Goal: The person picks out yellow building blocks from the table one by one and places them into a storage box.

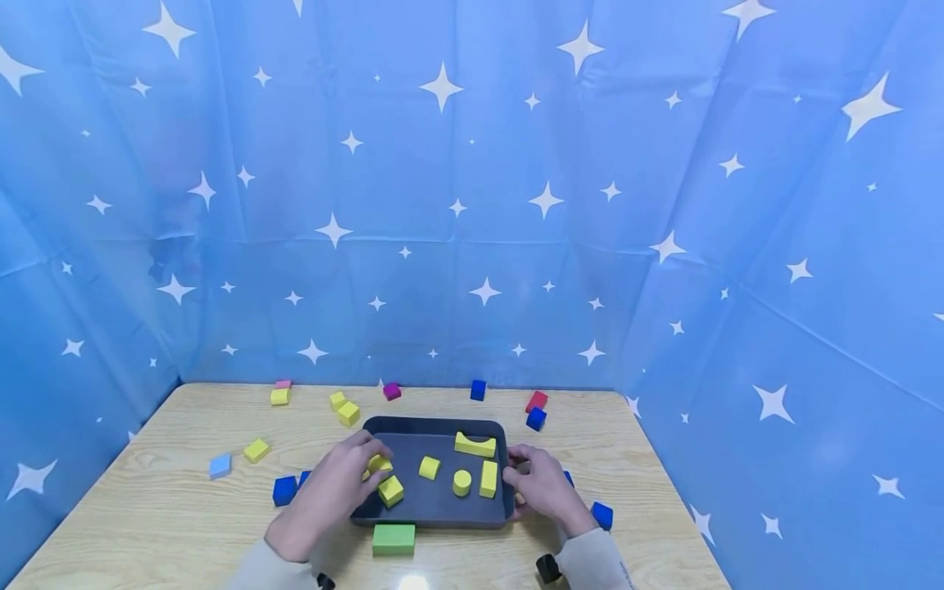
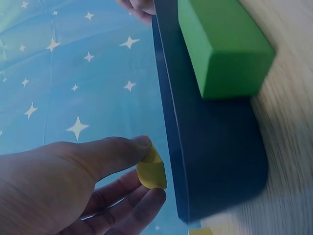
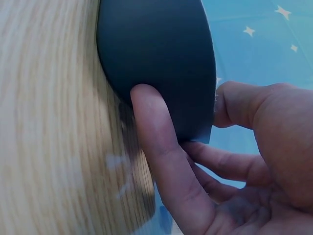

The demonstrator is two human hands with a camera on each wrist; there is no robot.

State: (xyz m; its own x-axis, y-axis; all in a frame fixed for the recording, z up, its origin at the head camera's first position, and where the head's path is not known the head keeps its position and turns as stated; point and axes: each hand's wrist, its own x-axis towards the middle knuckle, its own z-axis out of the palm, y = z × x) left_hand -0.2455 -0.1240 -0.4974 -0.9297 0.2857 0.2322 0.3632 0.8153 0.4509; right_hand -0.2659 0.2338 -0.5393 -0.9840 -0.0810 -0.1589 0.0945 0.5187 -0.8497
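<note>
My left hand (image 1: 335,479) reaches over the left end of a dark grey tray (image 1: 424,508). Between thumb and fingertips it pinches a small yellow block (image 2: 151,174), which shows a curved face in the left wrist view. At the tray's right end my right hand (image 1: 544,485) grips the wall, thumb at the rim and a finger (image 3: 156,117) along the outer side. Inside the tray lie several yellow blocks, among them a cylinder (image 1: 461,483), a rectangular block (image 1: 488,478), an arch-cut block (image 1: 475,446) and a cube-like block (image 1: 391,491) near my left fingers.
A green block (image 1: 394,540) sits against the tray's near side. Blue blocks (image 1: 285,491) lie near the left forearm, and another blue block (image 1: 602,515) by the right wrist. Yellow, pink and red blocks (image 1: 537,401) are scattered toward the back. A starry blue curtain (image 1: 442,246) surrounds the table.
</note>
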